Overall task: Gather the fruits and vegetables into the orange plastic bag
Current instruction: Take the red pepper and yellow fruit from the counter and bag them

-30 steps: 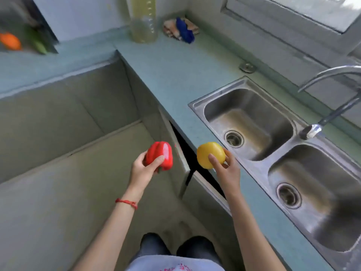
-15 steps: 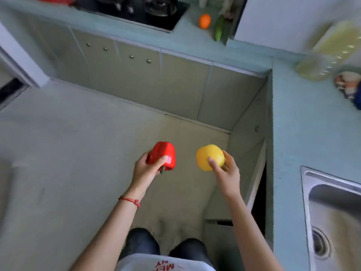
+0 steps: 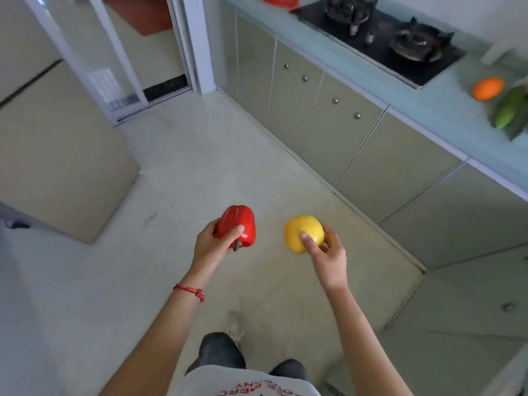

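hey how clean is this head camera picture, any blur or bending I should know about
Head view: the red pepper in the left hand and the yellow pepper in the right hand look fairly sharp; the orange fruit and green vegetables at the right edge are smeared; wide-angle bending curves the countertop; light is soft and even.

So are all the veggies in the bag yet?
Not yet. Nothing visibly bagged: an orange-red thing at the counter's far end may be the bag, but it's cut off. In hand: the left hand holds a red pepper, the right hand a yellow pepper. Left: an orange fruit and green vegetables on the counter.
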A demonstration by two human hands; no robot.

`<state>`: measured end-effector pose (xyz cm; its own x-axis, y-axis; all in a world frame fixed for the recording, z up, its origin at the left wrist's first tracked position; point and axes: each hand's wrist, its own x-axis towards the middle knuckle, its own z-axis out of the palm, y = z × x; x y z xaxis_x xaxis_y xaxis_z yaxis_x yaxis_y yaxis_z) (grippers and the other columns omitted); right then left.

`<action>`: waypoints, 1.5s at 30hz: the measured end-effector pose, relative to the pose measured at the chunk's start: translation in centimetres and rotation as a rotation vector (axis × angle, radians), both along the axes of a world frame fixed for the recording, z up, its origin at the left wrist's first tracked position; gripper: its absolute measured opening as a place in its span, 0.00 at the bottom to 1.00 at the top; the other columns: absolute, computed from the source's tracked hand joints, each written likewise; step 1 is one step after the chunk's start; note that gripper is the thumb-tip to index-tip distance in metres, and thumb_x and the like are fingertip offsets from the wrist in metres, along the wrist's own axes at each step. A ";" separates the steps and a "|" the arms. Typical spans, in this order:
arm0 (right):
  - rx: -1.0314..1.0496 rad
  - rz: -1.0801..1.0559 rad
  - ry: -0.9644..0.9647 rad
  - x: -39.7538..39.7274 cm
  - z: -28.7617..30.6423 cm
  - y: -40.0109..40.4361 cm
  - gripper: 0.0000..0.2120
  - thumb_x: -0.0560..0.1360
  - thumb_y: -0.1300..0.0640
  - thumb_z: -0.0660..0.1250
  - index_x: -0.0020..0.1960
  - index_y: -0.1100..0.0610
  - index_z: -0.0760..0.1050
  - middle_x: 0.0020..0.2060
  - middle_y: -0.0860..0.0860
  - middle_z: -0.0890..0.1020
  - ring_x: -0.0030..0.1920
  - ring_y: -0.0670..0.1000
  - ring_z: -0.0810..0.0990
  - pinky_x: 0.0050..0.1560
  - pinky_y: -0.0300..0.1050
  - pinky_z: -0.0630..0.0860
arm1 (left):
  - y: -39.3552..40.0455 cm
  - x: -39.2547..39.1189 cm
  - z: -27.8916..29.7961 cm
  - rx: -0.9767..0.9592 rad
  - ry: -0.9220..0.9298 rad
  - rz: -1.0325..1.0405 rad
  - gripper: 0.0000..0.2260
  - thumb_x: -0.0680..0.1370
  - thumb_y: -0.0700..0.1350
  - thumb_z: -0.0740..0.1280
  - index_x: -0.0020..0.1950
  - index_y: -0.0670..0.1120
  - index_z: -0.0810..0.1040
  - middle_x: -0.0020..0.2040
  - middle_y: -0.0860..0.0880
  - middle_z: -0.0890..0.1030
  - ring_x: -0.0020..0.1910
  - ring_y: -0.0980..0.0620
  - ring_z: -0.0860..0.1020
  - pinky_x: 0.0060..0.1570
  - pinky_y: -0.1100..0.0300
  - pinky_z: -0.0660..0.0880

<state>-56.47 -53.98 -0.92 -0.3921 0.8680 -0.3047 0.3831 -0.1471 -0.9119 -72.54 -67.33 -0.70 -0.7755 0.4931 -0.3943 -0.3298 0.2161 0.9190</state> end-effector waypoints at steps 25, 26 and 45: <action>0.000 0.090 0.028 -31.8 -1.7 19.7 0.25 0.70 0.51 0.70 0.65 0.53 0.68 0.51 0.50 0.76 0.53 0.54 0.77 0.53 0.48 0.75 | 17.1 -30.0 -1.3 -0.031 -0.025 0.152 0.13 0.72 0.43 0.70 0.54 0.47 0.72 0.46 0.51 0.76 0.44 0.55 0.76 0.45 0.58 0.78; 0.003 0.093 0.029 -33.4 -1.5 21.4 0.26 0.70 0.50 0.70 0.65 0.53 0.68 0.51 0.50 0.76 0.53 0.54 0.77 0.53 0.48 0.75 | 18.7 -31.4 -1.0 -0.033 -0.019 0.148 0.13 0.72 0.44 0.70 0.54 0.47 0.72 0.45 0.52 0.76 0.43 0.56 0.76 0.44 0.59 0.78; 0.010 0.002 0.066 -64.0 -0.3 42.6 0.23 0.69 0.50 0.72 0.62 0.53 0.72 0.49 0.48 0.79 0.49 0.52 0.79 0.55 0.54 0.77 | 40.6 -62.5 1.2 0.004 0.054 0.038 0.15 0.73 0.44 0.69 0.58 0.45 0.72 0.48 0.50 0.77 0.45 0.53 0.77 0.46 0.56 0.79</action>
